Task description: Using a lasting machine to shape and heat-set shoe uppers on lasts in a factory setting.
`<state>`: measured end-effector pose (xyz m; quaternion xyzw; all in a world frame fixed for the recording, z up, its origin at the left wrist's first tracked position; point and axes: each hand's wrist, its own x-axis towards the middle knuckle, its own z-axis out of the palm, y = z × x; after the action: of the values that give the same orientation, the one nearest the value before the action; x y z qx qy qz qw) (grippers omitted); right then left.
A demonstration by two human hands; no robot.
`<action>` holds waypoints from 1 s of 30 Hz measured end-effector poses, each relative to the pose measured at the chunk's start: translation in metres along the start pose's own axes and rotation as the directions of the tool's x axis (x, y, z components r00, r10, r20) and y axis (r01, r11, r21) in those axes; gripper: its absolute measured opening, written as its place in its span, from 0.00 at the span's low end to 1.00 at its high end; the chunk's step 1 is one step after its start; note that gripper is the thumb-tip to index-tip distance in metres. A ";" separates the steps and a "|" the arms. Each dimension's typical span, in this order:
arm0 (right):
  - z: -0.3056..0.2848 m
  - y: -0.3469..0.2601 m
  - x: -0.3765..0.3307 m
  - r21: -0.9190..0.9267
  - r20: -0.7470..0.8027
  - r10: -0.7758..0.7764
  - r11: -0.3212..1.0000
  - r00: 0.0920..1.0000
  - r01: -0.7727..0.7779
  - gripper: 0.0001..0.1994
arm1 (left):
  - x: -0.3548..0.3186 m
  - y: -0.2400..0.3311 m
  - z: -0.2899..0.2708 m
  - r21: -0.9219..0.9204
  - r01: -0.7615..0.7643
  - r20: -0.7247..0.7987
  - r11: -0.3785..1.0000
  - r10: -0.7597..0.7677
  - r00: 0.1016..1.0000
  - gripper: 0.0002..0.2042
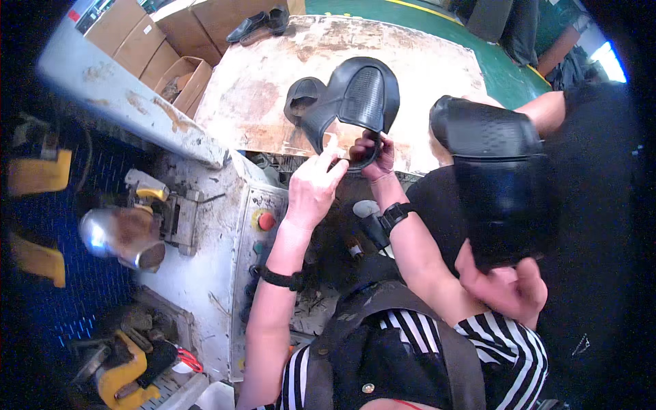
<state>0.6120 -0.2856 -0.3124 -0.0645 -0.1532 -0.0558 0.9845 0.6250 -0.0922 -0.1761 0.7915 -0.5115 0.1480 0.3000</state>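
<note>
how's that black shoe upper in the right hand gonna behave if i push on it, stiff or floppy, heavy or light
The black shoe upper is probably light for its size, as it looks hollow. Its wide opening, beside the right hand, may flex easily, since its edge looks thin; the rounded far end seems stiffer, keeping its domed shape.

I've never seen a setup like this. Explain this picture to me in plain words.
There is no robot here: a person works bare-handed, and the single picture comes from a wide fisheye camera on their head, looking down, so straight edges bend. The right hand grips the rim of a black, textured shoe upper; the left hand is at the rim's other side. Beyond is a worn, pale tabletop, with dark shoes at its far edge. At the right, another person's hand seems to support a black shoe piece.
</note>
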 end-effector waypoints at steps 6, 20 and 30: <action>-0.017 0.000 0.060 -0.234 -0.509 -0.206 0.968 0.836 0.096 0.18 | 0.027 -0.070 0.031 0.119 0.090 -0.104 0.989 -0.077 0.992 0.06; -0.090 0.041 -0.008 -0.282 -0.868 -0.009 0.831 0.497 -0.479 0.11 | 0.033 -0.238 0.140 0.326 0.417 0.216 0.848 -0.497 0.840 0.09; -0.074 0.066 -0.056 -0.280 -0.921 0.031 0.639 0.388 -0.717 0.13 | 0.042 -0.247 0.156 0.635 0.245 0.503 0.733 -0.633 0.589 0.26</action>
<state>0.5897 -0.2266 -0.4068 -0.3999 0.4065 0.1157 0.8133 0.8541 -0.1471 -0.3545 0.9396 -0.3061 -0.1138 -0.1027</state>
